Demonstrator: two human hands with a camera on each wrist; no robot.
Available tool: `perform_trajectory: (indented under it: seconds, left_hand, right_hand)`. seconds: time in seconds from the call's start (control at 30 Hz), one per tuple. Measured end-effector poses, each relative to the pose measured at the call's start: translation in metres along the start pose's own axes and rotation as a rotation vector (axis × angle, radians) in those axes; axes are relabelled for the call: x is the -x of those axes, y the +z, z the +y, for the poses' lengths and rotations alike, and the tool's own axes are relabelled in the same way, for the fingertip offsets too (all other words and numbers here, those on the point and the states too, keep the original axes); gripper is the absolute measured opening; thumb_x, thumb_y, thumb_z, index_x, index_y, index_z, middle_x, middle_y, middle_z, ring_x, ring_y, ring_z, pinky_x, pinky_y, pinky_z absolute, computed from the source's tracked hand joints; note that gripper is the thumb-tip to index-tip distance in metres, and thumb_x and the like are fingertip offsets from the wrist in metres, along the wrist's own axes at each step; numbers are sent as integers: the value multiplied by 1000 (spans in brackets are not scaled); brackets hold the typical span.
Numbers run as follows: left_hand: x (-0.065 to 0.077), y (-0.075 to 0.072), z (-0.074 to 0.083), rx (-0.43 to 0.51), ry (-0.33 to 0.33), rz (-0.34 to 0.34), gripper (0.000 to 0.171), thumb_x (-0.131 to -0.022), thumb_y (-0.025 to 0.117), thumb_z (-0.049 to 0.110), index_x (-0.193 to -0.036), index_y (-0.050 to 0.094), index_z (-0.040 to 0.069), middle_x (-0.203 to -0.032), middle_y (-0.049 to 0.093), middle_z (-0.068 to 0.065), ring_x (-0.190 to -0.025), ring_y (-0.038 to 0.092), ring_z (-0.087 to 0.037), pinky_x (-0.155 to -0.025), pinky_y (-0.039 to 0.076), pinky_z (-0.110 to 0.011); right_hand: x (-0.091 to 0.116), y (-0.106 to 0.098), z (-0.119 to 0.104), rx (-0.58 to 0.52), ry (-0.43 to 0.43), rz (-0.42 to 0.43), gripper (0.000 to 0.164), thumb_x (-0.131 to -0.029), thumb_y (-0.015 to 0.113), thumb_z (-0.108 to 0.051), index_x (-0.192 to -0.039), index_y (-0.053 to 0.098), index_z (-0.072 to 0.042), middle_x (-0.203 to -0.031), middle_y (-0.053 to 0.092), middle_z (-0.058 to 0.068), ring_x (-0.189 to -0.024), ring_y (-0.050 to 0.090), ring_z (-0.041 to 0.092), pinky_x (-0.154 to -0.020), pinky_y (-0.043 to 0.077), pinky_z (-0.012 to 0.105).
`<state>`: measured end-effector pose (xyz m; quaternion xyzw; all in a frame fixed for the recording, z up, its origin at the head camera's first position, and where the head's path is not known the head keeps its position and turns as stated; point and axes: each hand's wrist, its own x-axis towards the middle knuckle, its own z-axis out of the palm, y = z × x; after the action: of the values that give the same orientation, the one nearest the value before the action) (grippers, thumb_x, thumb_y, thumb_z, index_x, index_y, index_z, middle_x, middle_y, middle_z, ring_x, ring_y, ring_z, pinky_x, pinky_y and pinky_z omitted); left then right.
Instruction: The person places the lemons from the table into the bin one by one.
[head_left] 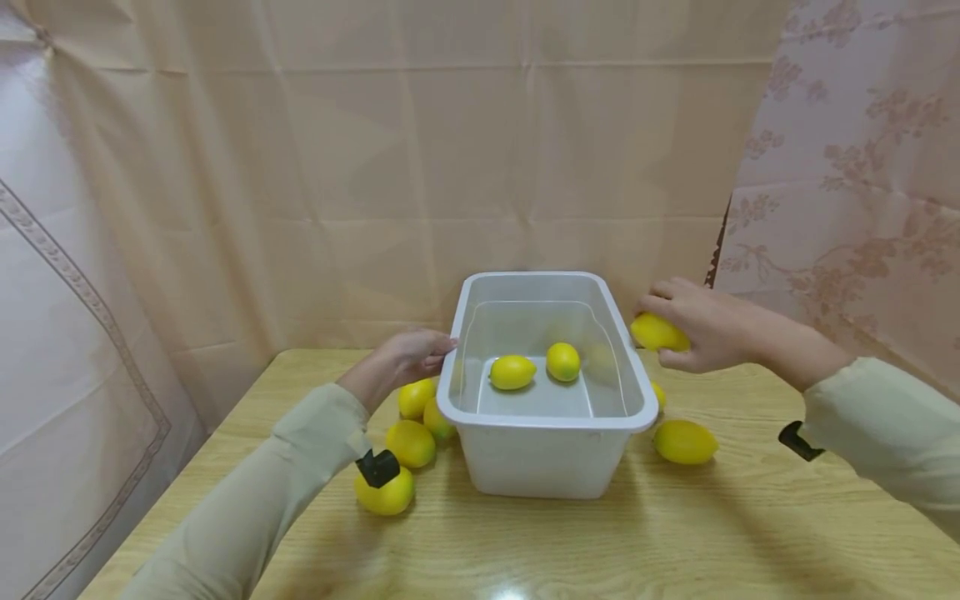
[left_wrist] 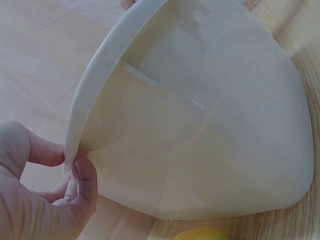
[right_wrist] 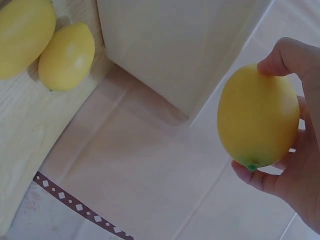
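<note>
The person's left hand (head_left: 414,354) pinches the white tub's (head_left: 543,462) rim between thumb and fingers, at nine o'clock as the person faces it. Near the rim at about three, the right hand (head_left: 697,321) has thumb and fingers curled round a yellow lemon (head_left: 658,332). Two lemons (head_left: 512,372) lie inside the tub. Outside, four lemons (head_left: 410,444) sit on the wooden table (head_left: 540,550) between eight and nine, two more lemons (head_left: 686,442) toward four; a beige curtain (head_left: 480,167) hangs at twelve.
</note>
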<state>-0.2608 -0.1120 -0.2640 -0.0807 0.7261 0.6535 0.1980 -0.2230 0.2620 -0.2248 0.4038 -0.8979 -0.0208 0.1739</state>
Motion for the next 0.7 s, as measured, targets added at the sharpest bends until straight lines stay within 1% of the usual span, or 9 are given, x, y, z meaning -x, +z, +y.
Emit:
perform_trajectory:
  seconds: [0.27, 0.53, 0.7]
  left_hand:
    - [0, -1, -1, -3, 5, 2, 40, -98, 52, 11, -135, 47, -4, -124, 55, -11, -102, 56, -18, -111, 43, -35]
    - [0, -1, -1, -3, 10, -6, 40, -98, 51, 10, -136, 46, -5, -132, 52, -14, -109, 55, -21, -112, 41, -35]
    - [1, 0, 0, -3, 16, -7, 41, -98, 50, 9, -136, 45, -6, -130, 52, -14, -109, 55, -20, -112, 42, -35]
  right_hand:
    - [-11, -7, 0, -23, -1, -30, 37, -72, 71, -14, -107, 60, -9, -92, 56, 3, -79, 45, 15, -66, 39, 27]
    - [-24, -12, 0, -55, 7, -72, 34, -75, 72, -16, -106, 60, -10, -87, 55, 2, -73, 45, 11, -62, 40, 23]
    - [-34, -14, 0, -96, -4, -97, 35, -77, 71, -16, -109, 59, -8, -87, 55, 2, -72, 44, 11, -60, 39, 22]
